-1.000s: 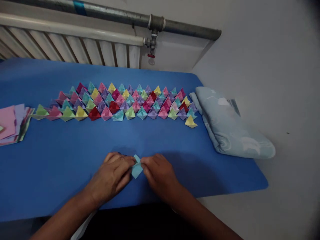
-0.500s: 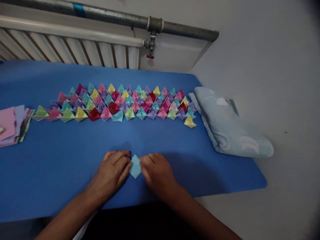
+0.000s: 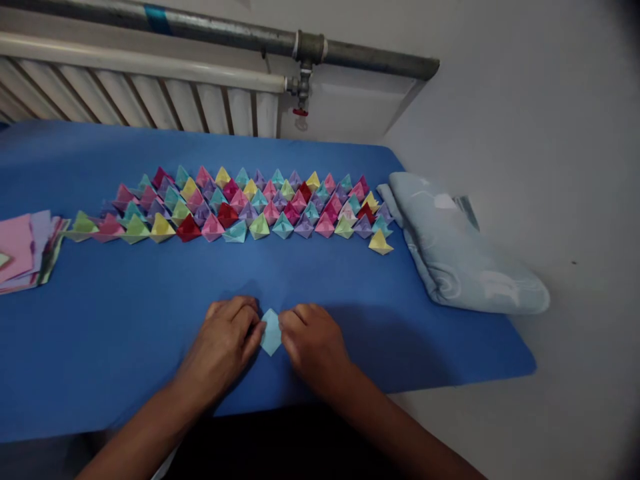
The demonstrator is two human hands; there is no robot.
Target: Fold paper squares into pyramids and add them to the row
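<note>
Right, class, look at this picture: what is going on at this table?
A person presses a small light-blue folded paper flat on the blue table, left hand and right hand touching its two sides. Behind it lie rows of finished coloured paper shapes, a stack of paper sheets at the left and a rolled cloth at the right.

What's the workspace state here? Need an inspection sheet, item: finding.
Surface: blue mat over a pale top.
Job's things: small light-blue folded paper, flat on the mat.
Clutter: rows of coloured folded paper shapes; stack of paper sheets far left; folded pale-blue cloth at right.
Grippers: left hand and right hand press the paper from either side.
Cables: nothing seen.
Surroundings: radiator, grey pipe, red valve.
</note>
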